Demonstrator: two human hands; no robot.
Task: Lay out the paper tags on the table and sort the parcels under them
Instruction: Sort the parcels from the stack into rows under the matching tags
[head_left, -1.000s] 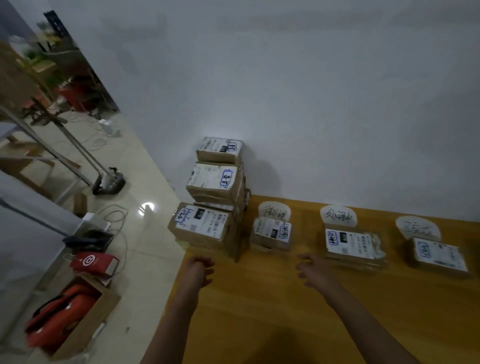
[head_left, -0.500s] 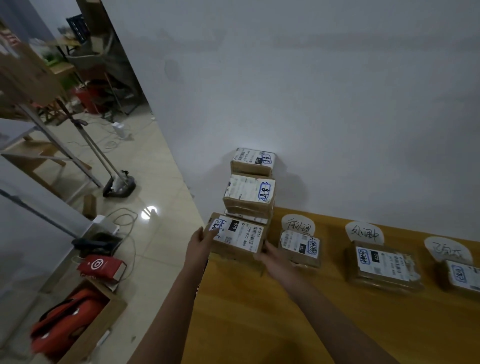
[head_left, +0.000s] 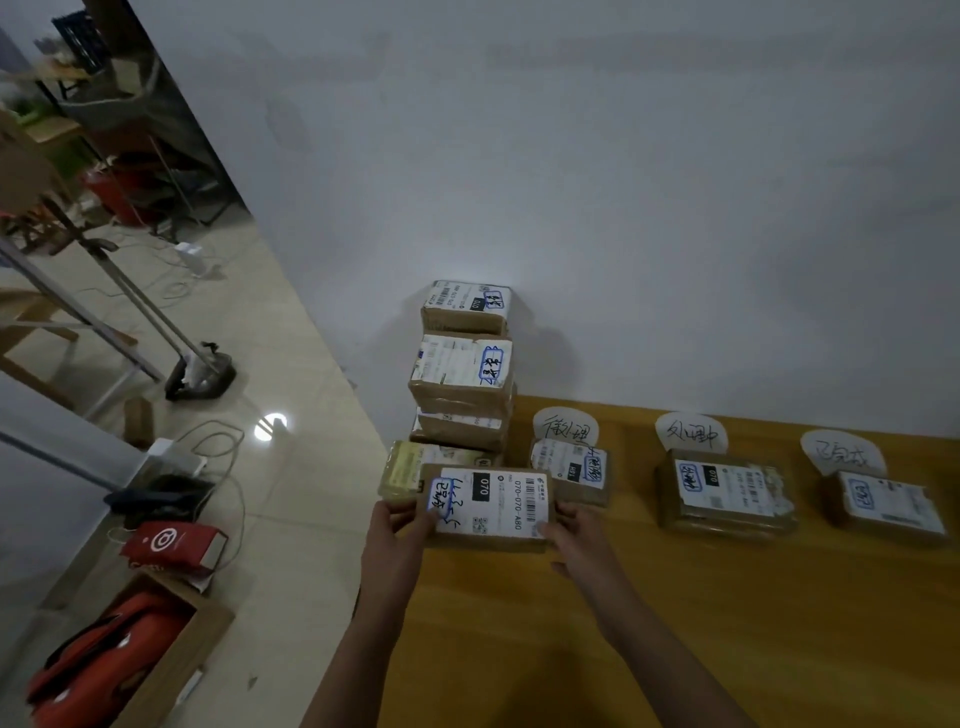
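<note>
Head view: fingers (head_left: 415, 521) of the left hand (head_left: 397, 540) curl round the left end of a parcel (head_left: 488, 506), and the right hand (head_left: 576, 543) grips its right end, so both hands clasp it, label up. The parcel is at the left end of the bench (head_left: 571, 649), just in front of a stack (head_left: 462, 374) of more boxes against the wall (head_left: 623, 182); whether it rests on anything I cannot tell. A yellowish box (head_left: 402, 467) lies just behind its left corner. Along the wall to the right, three handwritten tags lie apart: left tag (head_left: 565, 427), middle tag (head_left: 690, 431), right tag (head_left: 841, 452). Each has one box touching its near edge: small box (head_left: 571, 470), wide box (head_left: 727, 491), far box (head_left: 888, 504). The bench is orange-brown wood. Left of it, a pale tiled floor (head_left: 291, 493) carries cables (head_left: 218, 441), a red bag (head_left: 171, 543), a carton (head_left: 171, 660) and a stand base (head_left: 200, 374).
</note>
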